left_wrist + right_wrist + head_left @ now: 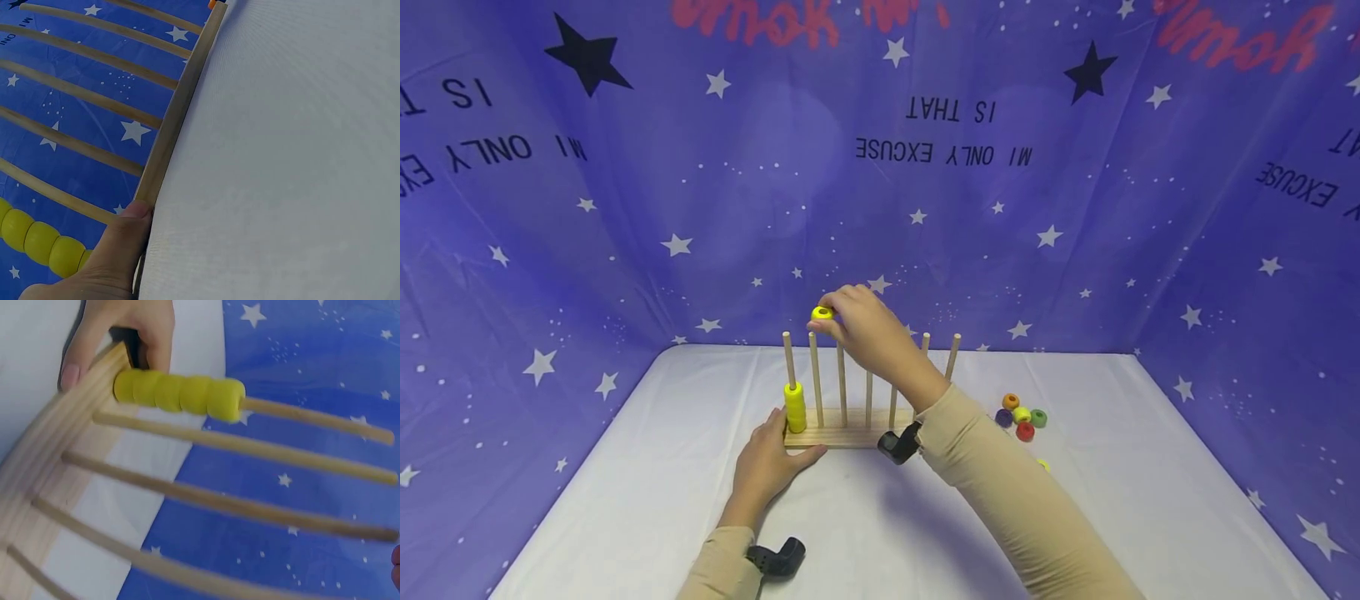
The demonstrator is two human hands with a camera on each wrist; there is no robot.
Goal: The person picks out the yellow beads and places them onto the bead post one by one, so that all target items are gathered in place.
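Note:
My right hand [876, 333] pinches a yellow bead [822, 313] between thumb and fingers, above the tops of the left pegs of a wooden peg rack. The bead's hole faces up. My left hand [767, 467] grips the left end of the rack's base [850, 437], thumb [128, 234] along the front edge and fingers round the far side. On the leftmost peg [319, 417] several yellow beads [181, 394] are stacked down to the base. The other pegs [231, 503] are bare along the parts that show. Only the edge of my right fingertips enters the right wrist view.
Right of the rack, a loose group lies on the white cloth: an orange bead [1011, 402], a purple bead [1003, 418], a yellow bead [1022, 414], a green bead [1038, 418] and a red bead [1025, 432]. Another yellow bead [1043, 465] is partly behind my right sleeve.

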